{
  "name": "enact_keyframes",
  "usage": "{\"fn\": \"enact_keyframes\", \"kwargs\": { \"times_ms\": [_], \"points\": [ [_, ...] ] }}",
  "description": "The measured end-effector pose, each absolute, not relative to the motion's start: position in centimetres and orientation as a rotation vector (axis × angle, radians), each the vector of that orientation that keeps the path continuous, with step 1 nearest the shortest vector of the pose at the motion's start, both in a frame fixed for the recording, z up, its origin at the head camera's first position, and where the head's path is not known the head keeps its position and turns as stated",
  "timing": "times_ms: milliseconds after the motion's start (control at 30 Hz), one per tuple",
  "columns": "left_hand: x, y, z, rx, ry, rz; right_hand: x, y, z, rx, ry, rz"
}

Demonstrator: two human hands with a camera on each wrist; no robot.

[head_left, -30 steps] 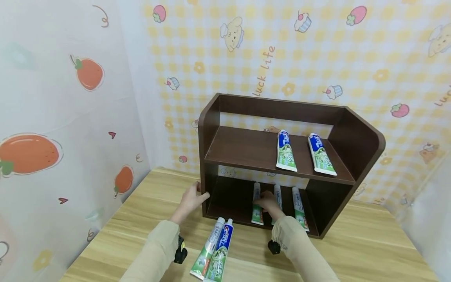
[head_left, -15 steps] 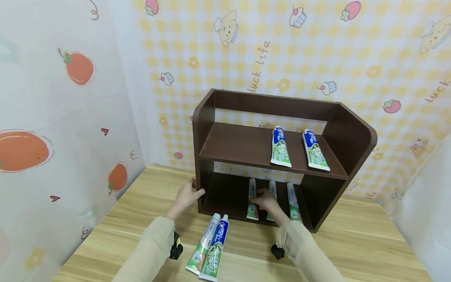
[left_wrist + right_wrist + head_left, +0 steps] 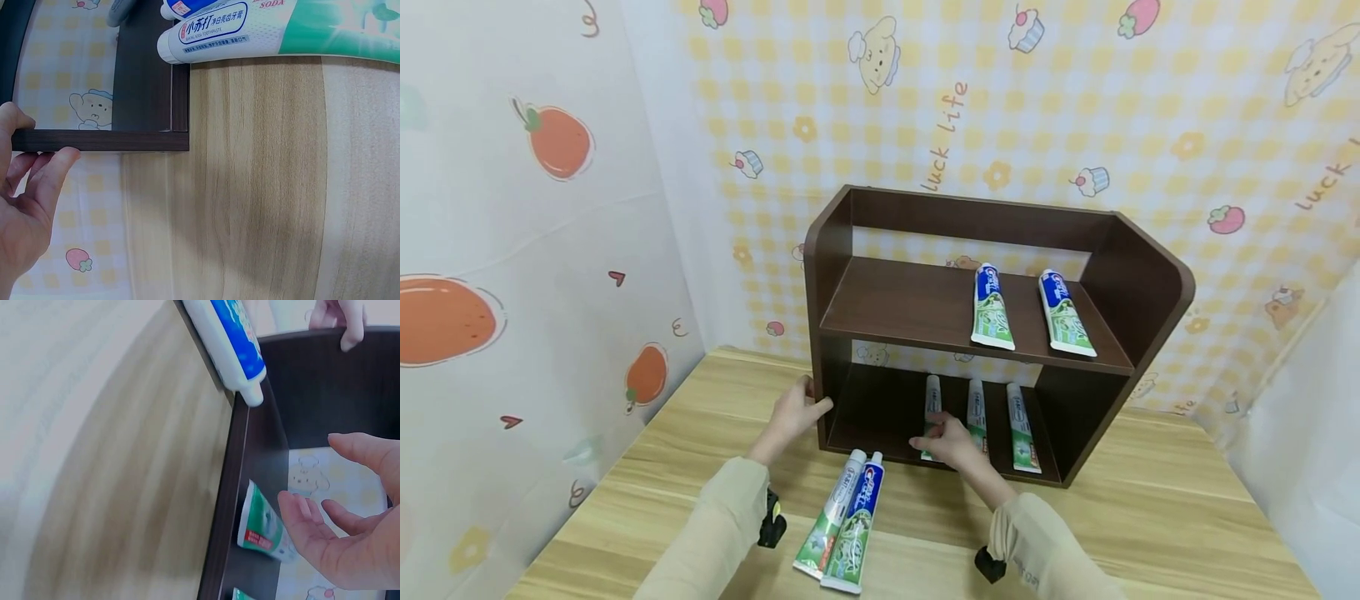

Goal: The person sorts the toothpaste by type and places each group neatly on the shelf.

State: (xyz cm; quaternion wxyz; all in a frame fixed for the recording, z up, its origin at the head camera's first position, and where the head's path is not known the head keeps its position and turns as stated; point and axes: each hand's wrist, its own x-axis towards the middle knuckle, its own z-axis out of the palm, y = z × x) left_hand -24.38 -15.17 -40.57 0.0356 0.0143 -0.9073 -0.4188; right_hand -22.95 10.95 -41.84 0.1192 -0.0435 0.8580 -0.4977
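Observation:
My left hand (image 3: 792, 414) grips the left side panel of a dark brown two-tier shelf (image 3: 895, 300); in the left wrist view its thumb and fingers lie on both sides of the panel (image 3: 100, 140). Over the lower tier, my right hand (image 3: 953, 440) holds nothing. In the right wrist view its fingers are spread apart, beside a green-ended toothpaste tube (image 3: 265, 525). That leftmost toothpaste tube (image 3: 933, 398) is partly hidden by the hand in the head view. Two more grey-and-green toothpaste tubes, a middle tube (image 3: 976, 404) and a right tube (image 3: 1023, 429), lie to its right.
Two blue-and-green toothpaste tubes lie on the upper tier, a left tube (image 3: 992, 310) and a right tube (image 3: 1066, 315). On the wooden table (image 3: 925, 558) before the shelf, a grey-green tube (image 3: 831, 521) lies against a blue-green tube (image 3: 859, 525). Patterned walls stand behind and left.
My right hand has come off the leftmost lower-tier tube and shifted slightly toward the front and left. My left hand keeps its grip on the panel. The head view has shifted slightly.

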Motion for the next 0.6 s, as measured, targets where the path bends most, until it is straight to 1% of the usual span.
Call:
{"fn": "enact_keyframes", "kwargs": {
  "times_ms": [133, 333, 600],
  "points": [
    [-24.4, -15.2, -40.5, 0.048, -2.791, -1.29, -22.4, 10.2, -42.0, -0.088, 2.507, -1.449],
    [-24.3, -15.2, -40.5, 0.051, -2.788, -1.307, -21.8, 9.6, -42.6, -0.132, 2.531, -1.402],
    [-24.4, -15.3, -40.5, 0.054, -2.784, -1.302, -20.4, 8.5, -43.6, -0.16, 2.435, -1.451]
  ]
}}
